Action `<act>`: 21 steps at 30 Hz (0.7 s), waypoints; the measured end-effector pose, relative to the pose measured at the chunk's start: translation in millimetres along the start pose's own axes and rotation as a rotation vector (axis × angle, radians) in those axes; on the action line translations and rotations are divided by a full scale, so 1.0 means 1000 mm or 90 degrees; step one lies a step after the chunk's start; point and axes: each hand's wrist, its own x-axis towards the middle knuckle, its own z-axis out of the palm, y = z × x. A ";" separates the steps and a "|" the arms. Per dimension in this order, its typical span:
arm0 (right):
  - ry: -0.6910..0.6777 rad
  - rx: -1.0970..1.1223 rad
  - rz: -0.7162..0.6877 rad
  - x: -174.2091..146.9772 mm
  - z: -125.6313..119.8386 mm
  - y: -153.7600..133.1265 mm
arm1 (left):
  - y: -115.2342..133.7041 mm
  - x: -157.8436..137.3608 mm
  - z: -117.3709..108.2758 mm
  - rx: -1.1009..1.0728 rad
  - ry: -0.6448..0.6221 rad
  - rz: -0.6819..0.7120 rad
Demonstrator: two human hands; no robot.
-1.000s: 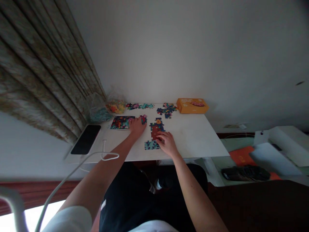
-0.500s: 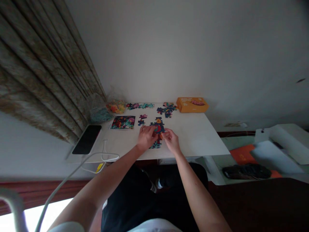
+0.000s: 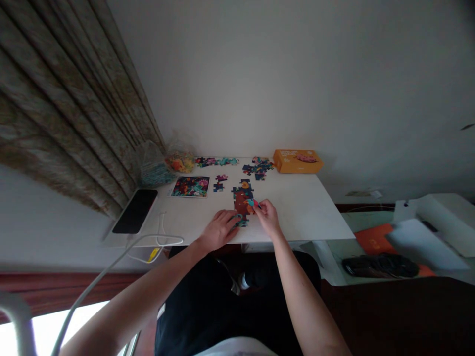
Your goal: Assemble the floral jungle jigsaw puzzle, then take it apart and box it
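Note:
A partly joined jigsaw puzzle [image 3: 242, 203] lies on the white table in front of me, dark blue with a brown figure in it. My left hand [image 3: 221, 228] rests at its lower left edge, fingers stretched out and touching the teal bottom part. Between the thumb and fingers of my right hand [image 3: 267, 216] is a small puzzle piece [image 3: 254, 202] with teal and red on it. It is held just over the right side of the joined section, tilted. Two loose pieces [image 3: 218, 187] lie beyond my left hand.
A picture card [image 3: 190, 187], a black phone [image 3: 135, 211] and a white cable [image 3: 163, 236] are on the left. Bagged pieces [image 3: 180, 162] stand by the curtain. More joined pieces [image 3: 259, 167] lie at the back, near an orange box [image 3: 298, 161].
My left hand has moved down and left, uncovering the brown part of the puzzle. My right hand has lifted slightly, and a teal and red piece now shows in its fingers.

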 end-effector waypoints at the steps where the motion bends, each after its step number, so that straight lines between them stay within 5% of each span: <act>1: 0.001 0.017 0.001 0.000 0.000 0.001 | -0.002 -0.006 -0.004 0.004 -0.022 0.014; 12: -0.056 0.008 -0.033 0.008 0.009 -0.001 | 0.000 -0.015 0.003 0.070 -0.065 0.066; 21: -0.389 -0.156 -0.054 0.050 0.052 -0.023 | 0.002 -0.021 0.010 0.090 -0.036 0.066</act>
